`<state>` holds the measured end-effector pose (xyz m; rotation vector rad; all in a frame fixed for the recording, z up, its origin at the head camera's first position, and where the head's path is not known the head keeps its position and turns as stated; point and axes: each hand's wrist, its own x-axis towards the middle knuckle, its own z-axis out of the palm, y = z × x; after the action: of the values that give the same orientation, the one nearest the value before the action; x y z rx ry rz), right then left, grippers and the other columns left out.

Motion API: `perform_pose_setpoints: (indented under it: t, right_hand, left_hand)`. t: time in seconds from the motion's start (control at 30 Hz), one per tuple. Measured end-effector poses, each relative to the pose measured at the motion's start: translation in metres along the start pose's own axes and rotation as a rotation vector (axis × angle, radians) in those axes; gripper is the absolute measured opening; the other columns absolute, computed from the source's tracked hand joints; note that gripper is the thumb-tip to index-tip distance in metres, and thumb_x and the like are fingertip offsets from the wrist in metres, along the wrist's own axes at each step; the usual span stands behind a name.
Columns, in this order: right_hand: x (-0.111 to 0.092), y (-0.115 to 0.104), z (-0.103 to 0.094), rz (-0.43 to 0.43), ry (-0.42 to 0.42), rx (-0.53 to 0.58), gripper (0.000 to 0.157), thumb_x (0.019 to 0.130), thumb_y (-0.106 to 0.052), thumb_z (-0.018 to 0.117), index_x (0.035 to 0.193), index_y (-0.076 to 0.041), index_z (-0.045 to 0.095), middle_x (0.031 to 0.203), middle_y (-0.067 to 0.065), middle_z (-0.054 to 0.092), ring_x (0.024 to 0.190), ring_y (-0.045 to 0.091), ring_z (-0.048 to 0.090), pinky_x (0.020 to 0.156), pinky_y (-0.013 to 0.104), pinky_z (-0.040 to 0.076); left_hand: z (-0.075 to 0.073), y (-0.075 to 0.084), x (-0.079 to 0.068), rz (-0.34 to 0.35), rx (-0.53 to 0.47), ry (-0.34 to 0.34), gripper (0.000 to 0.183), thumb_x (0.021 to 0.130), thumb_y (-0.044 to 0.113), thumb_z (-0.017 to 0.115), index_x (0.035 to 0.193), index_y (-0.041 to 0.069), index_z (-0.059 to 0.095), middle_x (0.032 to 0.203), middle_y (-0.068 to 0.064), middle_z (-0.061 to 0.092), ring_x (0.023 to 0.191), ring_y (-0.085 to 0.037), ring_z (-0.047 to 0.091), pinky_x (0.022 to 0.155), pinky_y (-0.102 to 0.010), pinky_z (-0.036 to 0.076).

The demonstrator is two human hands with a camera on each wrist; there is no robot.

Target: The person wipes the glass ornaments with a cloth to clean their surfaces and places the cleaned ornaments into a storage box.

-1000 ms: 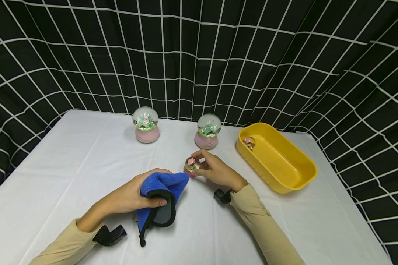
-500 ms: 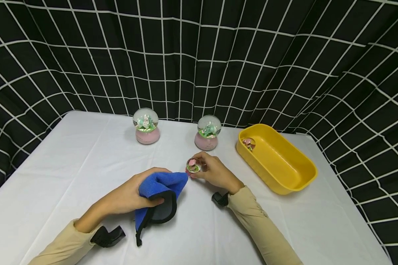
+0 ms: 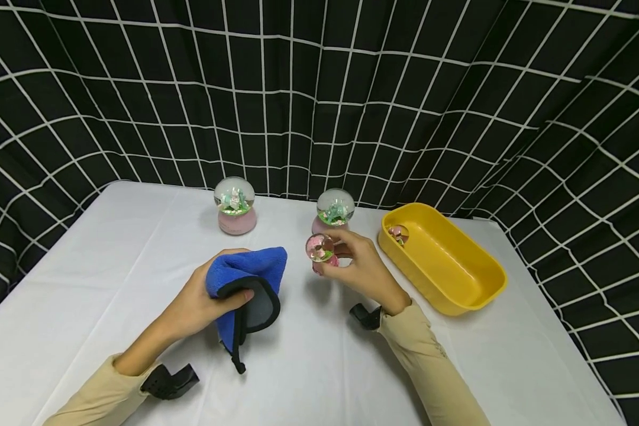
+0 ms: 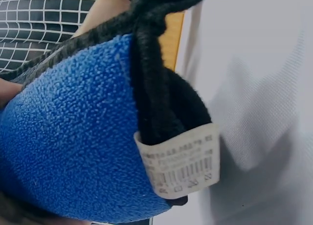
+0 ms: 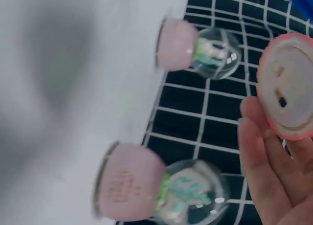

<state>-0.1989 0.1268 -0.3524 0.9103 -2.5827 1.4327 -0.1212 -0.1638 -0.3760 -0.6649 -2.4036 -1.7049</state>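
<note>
A small snow globe (image 3: 319, 247) with a pink base is gripped by my right hand (image 3: 366, 269), raised off the table and tilted towards me. Its white underside (image 5: 286, 88) with a pink rim shows in the right wrist view. My left hand (image 3: 194, 305) holds a folded blue cloth (image 3: 247, 264), thumb over its black edging and grey inner side; the other fingers are mostly hidden behind it. Up close in the left wrist view, a white printed label (image 4: 183, 164) hangs from the cloth. Cloth and globe are apart.
Two larger snow globes, one left (image 3: 236, 222) and one right (image 3: 335, 207), stand on pink bases at the back. A yellow tub (image 3: 447, 269) on the right holds another small globe (image 3: 399, 234) in its far left corner. Black gridded curtain surrounds the white-covered table (image 3: 112, 278).
My right hand has lifted the small snow globe off the table, away from the cloth and slightly right, tilting it. My left hand has moved the cloth up and left.
</note>
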Motion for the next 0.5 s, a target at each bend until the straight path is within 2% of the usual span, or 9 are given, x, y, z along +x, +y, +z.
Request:
perform_pose_setpoints:
  t: [0.13,0.27,0.4,0.5]
  right_hand:
    - [-0.004,-0.011,0.001,-0.075,0.007,0.025,0.054,0.076,-0.003,0.081,0.126,-0.003,0.061,0.113,0.011,0.071,0.095,0.019,0.069,0.089,0.029,0.058]
    - [-0.008,-0.022,0.005,-0.165,-0.014,0.065,0.051,0.073,0.0,0.081,0.119,-0.001,0.058,0.114,0.013,0.07,0.095,0.021,0.07,0.088,0.031,0.058]
    - [-0.01,-0.029,0.011,-0.239,-0.036,0.055,0.048,0.073,-0.002,0.083,0.115,0.001,0.059,0.11,0.013,0.071,0.092,0.02,0.07,0.086,0.03,0.059]
    - [-0.011,-0.032,0.015,-0.289,-0.052,0.026,0.048,0.074,-0.004,0.083,0.117,0.001,0.062,0.11,0.012,0.072,0.089,0.016,0.069,0.083,0.028,0.058]
  left_hand:
    - [0.0,0.001,0.0,0.012,0.003,0.05,0.056,0.085,0.002,0.074,0.136,0.01,0.053,0.128,0.008,0.062,0.117,-0.001,0.057,0.099,-0.013,0.042]
    - [0.0,0.003,0.0,0.032,-0.01,0.077,0.054,0.086,0.0,0.071,0.136,0.007,0.054,0.128,0.015,0.06,0.119,0.001,0.055,0.1,-0.012,0.04]
    - [0.0,0.005,-0.001,0.044,-0.054,0.059,0.053,0.087,-0.002,0.068,0.137,0.006,0.053,0.129,0.02,0.058,0.119,0.001,0.054,0.101,-0.012,0.039]
    - [0.0,0.007,-0.002,0.045,-0.089,0.014,0.052,0.089,-0.001,0.065,0.139,0.007,0.053,0.132,0.013,0.06,0.121,-0.002,0.055,0.102,-0.014,0.04]
